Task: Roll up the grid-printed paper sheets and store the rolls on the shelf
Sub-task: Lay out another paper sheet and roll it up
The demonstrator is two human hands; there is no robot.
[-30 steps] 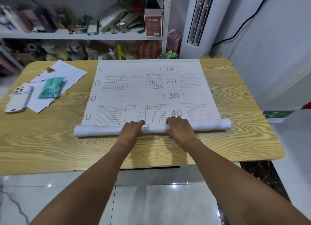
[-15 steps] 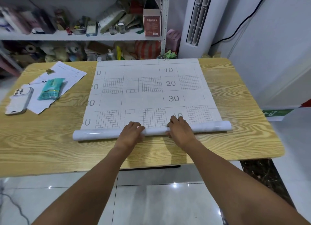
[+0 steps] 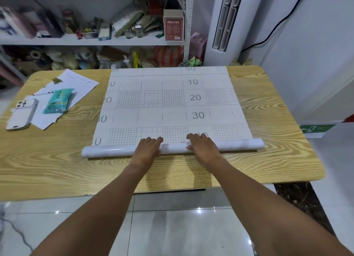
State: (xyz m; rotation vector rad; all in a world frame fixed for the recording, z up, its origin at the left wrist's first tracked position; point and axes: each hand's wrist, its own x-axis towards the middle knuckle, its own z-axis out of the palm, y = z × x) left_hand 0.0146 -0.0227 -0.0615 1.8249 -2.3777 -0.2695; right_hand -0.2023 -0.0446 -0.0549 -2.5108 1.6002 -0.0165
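A grid-printed paper sheet (image 3: 168, 102) with numbers 10 to 50 lies flat on the wooden table (image 3: 57, 165). Its near end is wound into a glossy white roll (image 3: 107, 152) that spans the sheet's width. My left hand (image 3: 146, 150) rests on top of the roll just left of centre, fingers laid over it onto the sheet. My right hand (image 3: 203, 148) presses the roll just right of centre, its fingers reaching over to the printed 40. The shelf (image 3: 95, 42) stands behind the table, packed with clutter.
On the table's left lie a white phone (image 3: 22, 114), a green packet (image 3: 58, 101) and loose white papers (image 3: 76, 83). A tall white air conditioner (image 3: 228, 21) stands at the back right. Glossy tiled floor lies below the table's near edge.
The roll has moved a little farther up the sheet, and the printed 40 is now partly covered by my right fingers. Both hands stay on the roll.
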